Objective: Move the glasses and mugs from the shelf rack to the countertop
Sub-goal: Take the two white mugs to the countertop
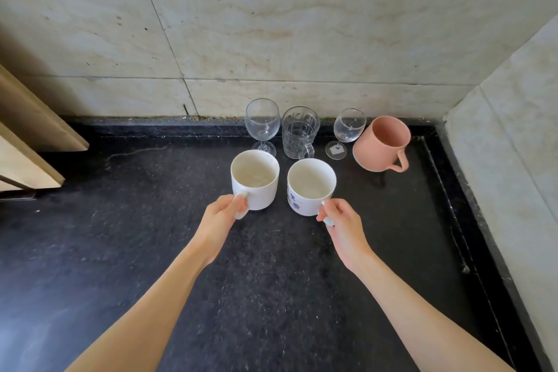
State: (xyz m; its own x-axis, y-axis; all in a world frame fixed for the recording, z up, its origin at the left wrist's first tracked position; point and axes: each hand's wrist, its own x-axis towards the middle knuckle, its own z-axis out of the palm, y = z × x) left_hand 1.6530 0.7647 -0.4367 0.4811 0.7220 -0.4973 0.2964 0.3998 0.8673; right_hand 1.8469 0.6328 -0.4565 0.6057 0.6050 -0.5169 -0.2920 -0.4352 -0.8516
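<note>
Two white mugs stand side by side on the black countertop (pixel 151 235). My left hand (pixel 222 214) grips the handle of the plain white mug (pixel 255 180). My right hand (pixel 342 223) grips the handle of the white mug with blue print (pixel 311 187). Behind them, along the wall, stand a wine glass (pixel 262 125), a clear patterned glass mug (pixel 299 133), a second, smaller wine glass (pixel 347 131) and a pink mug (pixel 382 143). The shelf rack is out of view.
A marble-tiled wall (pixel 271 24) closes the back and a side wall (pixel 519 136) closes the right. A wooden panel (pixel 27 136) juts in at the left. The countertop has a raised rim (pixel 471 199) on the right.
</note>
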